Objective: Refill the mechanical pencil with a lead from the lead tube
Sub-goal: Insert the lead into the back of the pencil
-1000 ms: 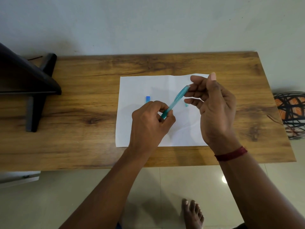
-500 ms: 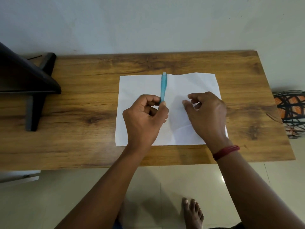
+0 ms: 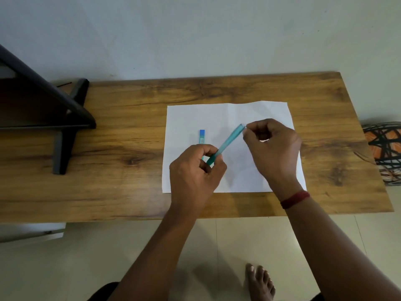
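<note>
My left hand [image 3: 195,177] grips the lower end of the teal mechanical pencil [image 3: 229,140], which slants up to the right above the white paper [image 3: 219,118]. My right hand [image 3: 273,148] has thumb and forefinger pinched together right at the pencil's upper end, on a small cap piece that the fingertips almost wholly hide. The blue lead tube [image 3: 202,135] lies on the paper just beyond my left hand, its near end hidden behind the knuckles.
The paper lies on a wooden table [image 3: 121,148] against a pale wall. A black stand [image 3: 63,135] occupies the table's left part. A black and orange woven basket [image 3: 386,153] sits past the right edge. A bare foot [image 3: 258,283] is on the tiled floor.
The pencil, upright half a second ago, now tilts to the right. My right hand has lifted off the paper, fingers pinched, and come up to the pencil's upper end.
</note>
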